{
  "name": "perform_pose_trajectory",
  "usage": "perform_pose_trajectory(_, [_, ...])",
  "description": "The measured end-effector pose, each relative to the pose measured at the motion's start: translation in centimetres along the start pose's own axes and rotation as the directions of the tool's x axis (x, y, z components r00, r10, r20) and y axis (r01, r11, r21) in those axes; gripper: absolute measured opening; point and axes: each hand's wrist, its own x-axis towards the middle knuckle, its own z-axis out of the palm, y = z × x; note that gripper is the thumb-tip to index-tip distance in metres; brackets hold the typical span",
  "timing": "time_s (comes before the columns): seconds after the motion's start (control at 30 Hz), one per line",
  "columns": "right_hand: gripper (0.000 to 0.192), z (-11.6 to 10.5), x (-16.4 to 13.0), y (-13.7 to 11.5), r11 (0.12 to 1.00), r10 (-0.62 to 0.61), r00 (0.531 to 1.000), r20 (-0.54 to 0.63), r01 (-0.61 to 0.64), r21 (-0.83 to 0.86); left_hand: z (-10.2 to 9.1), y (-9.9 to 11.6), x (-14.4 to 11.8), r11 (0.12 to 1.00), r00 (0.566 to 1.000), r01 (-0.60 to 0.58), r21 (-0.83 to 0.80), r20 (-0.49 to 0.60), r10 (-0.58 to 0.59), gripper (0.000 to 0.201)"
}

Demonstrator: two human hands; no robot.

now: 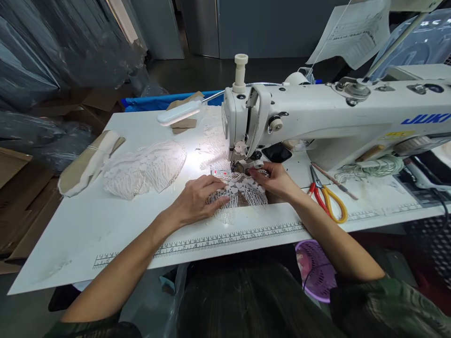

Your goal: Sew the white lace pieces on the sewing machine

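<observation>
Both forearms are bare to above the elbow; the left hand (197,199) and right hand (278,180) wear no gloves. Dark, mottled green short sleeves (394,305) show.

Your left hand (197,199) hides part of the lace piece (243,190), the needle behind the presser foot (241,166) is indistinguishable, and the sewing machine (334,117) runs off the right edge.

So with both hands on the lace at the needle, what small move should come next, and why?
Probably feed the lace piece a little further back under the presser foot. The left hand lies flat on the lace just before the foot, and the right hand pinches its edge beside the foot, so the piece looks lined up and held for stitching.
</observation>
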Motion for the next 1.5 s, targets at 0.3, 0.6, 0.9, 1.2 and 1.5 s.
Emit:
perform_pose_trajectory(0.3, [0.034, 2.2, -0.2, -2.0, 0.993, -0.091, 0.941, 0.327, 0.059, 0.107, 0.0, 1.4, -0.1, 0.828, 0.895, 0.439, -0.348, 0.086, -0.438, 0.071])
perform_pose_trajectory(0.6, [0.036, 1.9, -0.4, 0.6, 0.579, -0.473, 0.819, 0.326, 0.568, -0.585, -0.4, 1.6, 0.0, 0.789, 0.849, 0.522, -0.324, 0.104, -0.519, 0.061])
perform_pose_trajectory(0.9, [0.039, 2.2, -0.1, 1.6, 0.616, -0.453, 0.847, 0.279, 0.523, -0.589, -0.5, 1.1, 0.2, 0.746, 0.789, 0.597, -0.296, 0.045, -0.613, 0.067])
perform_pose_trajectory(1.2, [0.031, 1.9, -0.9, 1.7, 0.645, -0.449, 0.836, 0.315, 0.548, -0.533, -0.5, 1.0, 0.7, 0.706, 0.750, 0.645, -0.293, 0.063, -0.659, 0.063])
perform_pose_trajectory(1.5, [0.038, 1.3, -1.2, 1.3, 0.661, -0.436, 0.830, 0.347, 0.557, -0.503, -0.4, 0.4, 0.8, 0.679, 0.725, 0.673, -0.293, 0.078, -0.684, 0.064])
